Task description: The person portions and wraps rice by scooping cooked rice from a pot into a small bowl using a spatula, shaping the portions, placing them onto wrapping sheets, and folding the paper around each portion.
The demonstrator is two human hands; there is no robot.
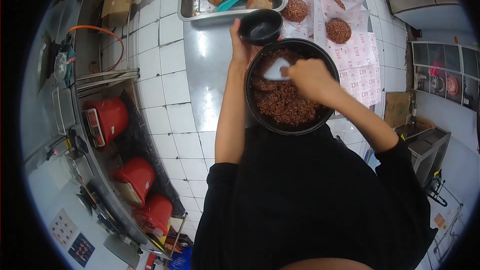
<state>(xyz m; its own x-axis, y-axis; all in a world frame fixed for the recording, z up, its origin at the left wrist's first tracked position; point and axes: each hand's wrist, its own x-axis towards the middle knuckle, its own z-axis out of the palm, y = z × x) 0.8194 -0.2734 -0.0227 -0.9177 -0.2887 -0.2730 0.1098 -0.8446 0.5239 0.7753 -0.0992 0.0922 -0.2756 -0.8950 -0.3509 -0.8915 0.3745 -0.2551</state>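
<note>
Left hand (pixel 242 49) grips a black bowl (pixel 261 25), right hand (pixel 312 81) clutches a white paddle (pixel 274 73) inside the rice pot (pixel 324 55)!

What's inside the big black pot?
Reddish-brown rice and a white paddle held in the right hand. Whatever lies under the rice can't be seen; the hand also covers part of the pot's interior.

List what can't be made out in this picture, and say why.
All in the head view:
Handle of the white paddle: mostly covered by the right hand.
Most fingers of the left hand: behind the black bowl.
Floor of the black pot: under the rice.
Far side of the metal tray: cut off by the top edge.
</note>
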